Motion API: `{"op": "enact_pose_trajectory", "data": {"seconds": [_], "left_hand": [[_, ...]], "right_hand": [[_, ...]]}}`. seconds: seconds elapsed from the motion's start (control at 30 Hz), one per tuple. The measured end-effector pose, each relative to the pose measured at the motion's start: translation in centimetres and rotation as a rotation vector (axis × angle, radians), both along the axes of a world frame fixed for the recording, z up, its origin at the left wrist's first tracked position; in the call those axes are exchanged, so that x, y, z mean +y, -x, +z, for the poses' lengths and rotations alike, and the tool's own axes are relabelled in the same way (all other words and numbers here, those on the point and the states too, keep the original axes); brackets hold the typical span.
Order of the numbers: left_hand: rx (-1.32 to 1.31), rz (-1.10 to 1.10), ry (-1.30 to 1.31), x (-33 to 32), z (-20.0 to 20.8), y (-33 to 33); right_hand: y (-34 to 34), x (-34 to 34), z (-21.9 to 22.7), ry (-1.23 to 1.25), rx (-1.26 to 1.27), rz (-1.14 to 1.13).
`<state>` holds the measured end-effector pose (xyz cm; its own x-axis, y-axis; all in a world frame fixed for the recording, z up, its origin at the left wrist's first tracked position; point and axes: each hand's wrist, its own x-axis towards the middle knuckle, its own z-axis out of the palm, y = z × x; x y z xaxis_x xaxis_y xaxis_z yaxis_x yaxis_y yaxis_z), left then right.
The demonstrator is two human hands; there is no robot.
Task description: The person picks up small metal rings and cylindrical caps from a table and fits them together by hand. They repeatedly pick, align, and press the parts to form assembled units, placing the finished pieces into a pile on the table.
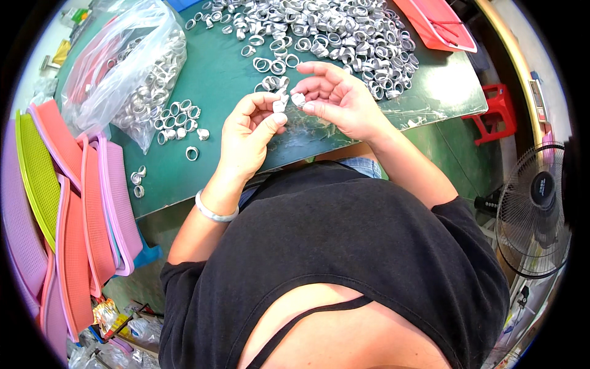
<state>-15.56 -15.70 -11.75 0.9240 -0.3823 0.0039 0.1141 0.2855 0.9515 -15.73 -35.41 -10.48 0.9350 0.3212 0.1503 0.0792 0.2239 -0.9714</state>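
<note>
Over the near edge of the green table, my left hand (255, 126) pinches silver rings (280, 106) between thumb and fingers; how many is hard to make out. Close beside it on the right, my right hand (338, 101) holds a single silver ring (298, 99) by thumb and fingertips. Just beyond my hands lie a few loose rings (270, 83). Farther back spreads a large heap of silver rings (344, 37). To the left of my left hand a small group of rings (178, 120) lies close together, with one ring (192, 153) apart from it.
A clear plastic bag (132, 67) of rings lies on the green table (236, 67) at left. Stacked plastic baskets (74, 227) crowd the left side. A red tray (436, 24) sits at the far right, with a red stool (495, 114) and a fan (534, 203) beyond the table.
</note>
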Motion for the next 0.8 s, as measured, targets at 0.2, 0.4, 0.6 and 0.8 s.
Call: {"op": "enact_pose_trajectory", "data": {"seconds": [0.2,0.4,0.6,0.8], "left_hand": [[0.482,-0.15,0.489,0.8,0.5,-0.3],[0.485,0.049,0.247,3.1,-0.4,-1.4],[0.015,0.18,-0.43,1.7,0.3,-0.8],[-0.122,0.165,-0.528,1.3,-0.5,-0.6]], "right_hand": [[-0.3,1.7,0.7,0.312,-0.312,-0.087],[-1.6,2.1,0.2,0.705,-0.476,-0.292],[-2.2,2.5,-0.8,1.006,-0.73,-0.117],[-1.9,1.6,-1.0,0.732,-0.289,-0.098]]}}
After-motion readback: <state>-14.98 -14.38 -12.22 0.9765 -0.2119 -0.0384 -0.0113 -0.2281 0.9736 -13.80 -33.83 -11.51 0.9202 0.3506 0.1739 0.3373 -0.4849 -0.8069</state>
